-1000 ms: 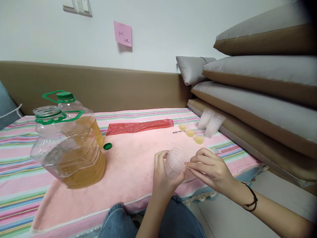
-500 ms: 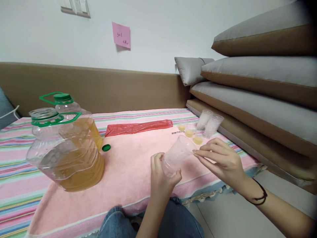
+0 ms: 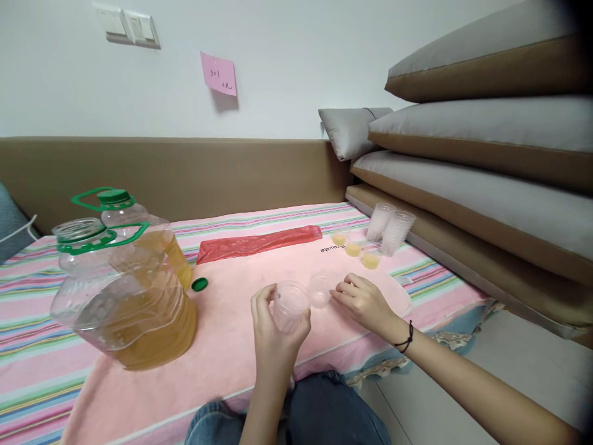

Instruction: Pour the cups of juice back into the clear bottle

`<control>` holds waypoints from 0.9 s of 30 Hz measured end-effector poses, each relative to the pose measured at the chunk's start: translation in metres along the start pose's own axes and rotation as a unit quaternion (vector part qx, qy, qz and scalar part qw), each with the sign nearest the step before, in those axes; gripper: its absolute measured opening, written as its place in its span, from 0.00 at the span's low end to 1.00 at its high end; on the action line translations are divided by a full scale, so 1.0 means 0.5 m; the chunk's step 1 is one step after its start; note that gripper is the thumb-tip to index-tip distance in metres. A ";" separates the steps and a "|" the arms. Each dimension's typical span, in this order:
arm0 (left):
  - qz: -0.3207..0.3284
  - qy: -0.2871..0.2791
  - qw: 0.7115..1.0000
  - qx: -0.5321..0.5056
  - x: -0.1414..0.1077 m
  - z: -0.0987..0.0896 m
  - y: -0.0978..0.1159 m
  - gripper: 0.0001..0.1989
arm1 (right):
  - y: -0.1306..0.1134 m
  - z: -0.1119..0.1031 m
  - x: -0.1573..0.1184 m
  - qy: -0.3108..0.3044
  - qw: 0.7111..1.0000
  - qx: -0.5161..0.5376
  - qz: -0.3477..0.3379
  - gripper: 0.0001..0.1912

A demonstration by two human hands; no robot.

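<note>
In my left hand (image 3: 276,330) is a clear plastic cup (image 3: 290,306), its rim facing up, with my fingers and thumb around its sides. My right hand (image 3: 364,301) pinches the edge of a second clear cup (image 3: 320,290), just right of the first one. Behind my right hand, small cups with yellow liquid (image 3: 370,259) stand near two stacks of clear cups (image 3: 397,232). To the left is an open large bottle of amber liquid (image 3: 152,327), with a capped bottle (image 3: 169,244) behind it.
A green cap (image 3: 199,284) lies on the pink cloth (image 3: 222,334) beside the bottles. A red plastic bag (image 3: 259,243) stretches along the back. Grey and brown cushions (image 3: 482,130) are piled high at the right. A floor gap shows at the lower right.
The clear cups, one inside the other or overlapping before, are now apart, one by each hand. Both hands have moved left, and the view has shifted slightly.
</note>
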State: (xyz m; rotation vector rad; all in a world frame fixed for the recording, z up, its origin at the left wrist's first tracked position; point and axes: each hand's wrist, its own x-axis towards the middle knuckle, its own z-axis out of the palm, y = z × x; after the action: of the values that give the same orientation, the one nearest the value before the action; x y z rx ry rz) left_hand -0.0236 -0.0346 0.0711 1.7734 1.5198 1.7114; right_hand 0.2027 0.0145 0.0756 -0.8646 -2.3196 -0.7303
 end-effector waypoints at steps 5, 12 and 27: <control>0.012 -0.001 1.000 0.003 0.002 -0.006 0.008 0.29 | 0.004 0.007 -0.013 -0.011 1.000 -0.014 -0.004 0.08; 0.047 0.004 0.999 -0.005 0.002 -0.002 0.019 0.28 | -0.014 -0.037 -0.007 -0.003 0.991 0.110 0.079 0.14; 0.013 -0.115 0.946 -0.302 -0.043 0.040 0.052 0.35 | -0.111 -0.110 0.028 -0.006 0.767 0.521 0.374 0.28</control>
State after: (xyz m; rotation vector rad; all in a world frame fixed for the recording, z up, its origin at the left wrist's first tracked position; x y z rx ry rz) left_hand 0.0110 -0.0533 0.0727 1.5830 0.7602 1.6675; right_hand 0.1710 -0.0511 0.1071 -1.0436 -1.6740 0.8479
